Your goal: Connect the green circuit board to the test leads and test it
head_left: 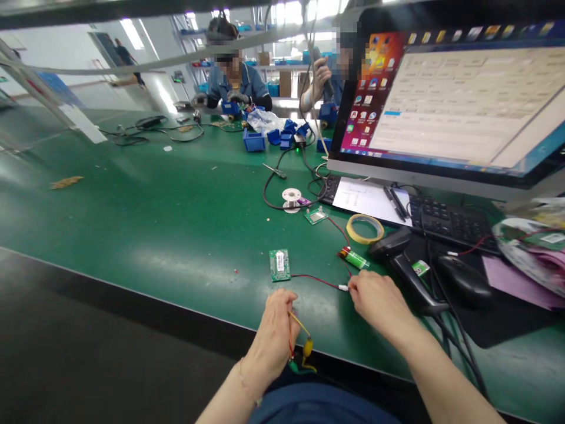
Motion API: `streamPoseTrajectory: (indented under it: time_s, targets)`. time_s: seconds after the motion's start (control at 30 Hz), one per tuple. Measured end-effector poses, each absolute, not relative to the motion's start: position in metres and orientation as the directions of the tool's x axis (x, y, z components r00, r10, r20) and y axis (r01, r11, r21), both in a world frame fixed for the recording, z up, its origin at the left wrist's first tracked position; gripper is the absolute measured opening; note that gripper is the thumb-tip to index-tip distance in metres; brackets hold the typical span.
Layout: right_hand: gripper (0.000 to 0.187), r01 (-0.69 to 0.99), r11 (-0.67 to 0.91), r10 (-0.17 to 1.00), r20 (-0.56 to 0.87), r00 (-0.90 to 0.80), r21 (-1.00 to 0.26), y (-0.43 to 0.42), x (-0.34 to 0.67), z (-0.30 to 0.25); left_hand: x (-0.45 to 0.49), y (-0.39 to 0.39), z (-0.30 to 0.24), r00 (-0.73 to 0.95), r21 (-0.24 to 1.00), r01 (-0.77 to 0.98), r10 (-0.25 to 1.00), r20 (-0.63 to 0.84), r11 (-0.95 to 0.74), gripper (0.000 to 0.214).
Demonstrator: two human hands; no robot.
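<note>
**Both Hands on the Wires at a Green Worktop**

At 6 o'clock in the head view, nearest the camera, a person's left hand (276, 330) has its grip closed on a bunch of clip leads (304, 348), 1 yellow and 1 red, whose clips dangle over the near edge of the worktop (154, 218). At 3 o'clock from it, the right hand (379, 303) rests on the surface with its grip pinched narrow, fingertips on the white connector (343, 287) that ends a thin red wire (315, 279). That wire runs to 9 o'clock and meets a small green circuit board (279, 264), which lies flat at 12 o'clock from the left hand, just apart from it.

Judging by this, the work goes best with the pinch on the connector's body and not on the wire, the wire left slack so the board does not slide, and the dangling clips held clear of the board.

At 12 o'clock from the right hand lie a green battery cell (355, 259) and, beyond it, a roll of tape (364, 228); a handheld scanner (406, 259) and a mouse (463, 277) sit at 2 o'clock. Farther off stand a keyboard (441, 218) and a lit monitor (454, 100). At the far edge, 2 co-workers sit behind blue bins (254, 140).
</note>
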State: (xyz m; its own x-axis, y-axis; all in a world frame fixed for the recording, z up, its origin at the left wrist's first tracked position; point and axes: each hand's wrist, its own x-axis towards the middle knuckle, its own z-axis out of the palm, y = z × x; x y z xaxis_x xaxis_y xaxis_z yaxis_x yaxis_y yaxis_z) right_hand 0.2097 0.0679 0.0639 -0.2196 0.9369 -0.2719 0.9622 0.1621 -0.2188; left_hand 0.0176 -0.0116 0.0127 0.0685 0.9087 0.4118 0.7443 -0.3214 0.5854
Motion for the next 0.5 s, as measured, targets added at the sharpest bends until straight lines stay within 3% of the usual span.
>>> streamPoseTrajectory:
  time_s: [0.1, 0.2, 0.33, 0.43, 0.5]
  targets:
    - [0.029, 0.926, 0.249, 0.949, -0.117, -0.291, -0.284, 0.057, 0.203, 0.086, 0.014, -0.013, 0.027, 0.077, 0.676, 0.693, 0.958, 0.275, -0.25, 0.024]
    - [0.023, 0.775, 0.254, 0.887, -0.179, -0.425, -0.579, 0.037, 0.184, 0.105, 0.011, -0.007, 0.039, 0.15, 0.681, 0.692, 0.971, 0.189, -0.239, 0.027]
    - [0.028, 0.661, 0.081, 0.776, -0.369, -0.512, -0.746, 0.015, 0.161, 0.102, 0.008, -0.003, 0.045, 0.069, 0.659, 0.724, 0.973, 0.222, -0.201, 0.025]
    - [0.013, 0.533, 0.057, 0.692, -0.351, -0.63, -0.844, 0.011, 0.152, 0.089, 0.004, -0.002, 0.049, -0.021, 0.739, 0.651, 0.969, 0.246, -0.174, 0.017]
    - [0.013, 0.481, 0.069, 0.666, -0.319, -0.674, -0.874, 0.01, 0.151, 0.087, -0.001, -0.001, 0.053, -0.007, 0.713, 0.656, 0.942, 0.334, -0.248, 0.015]
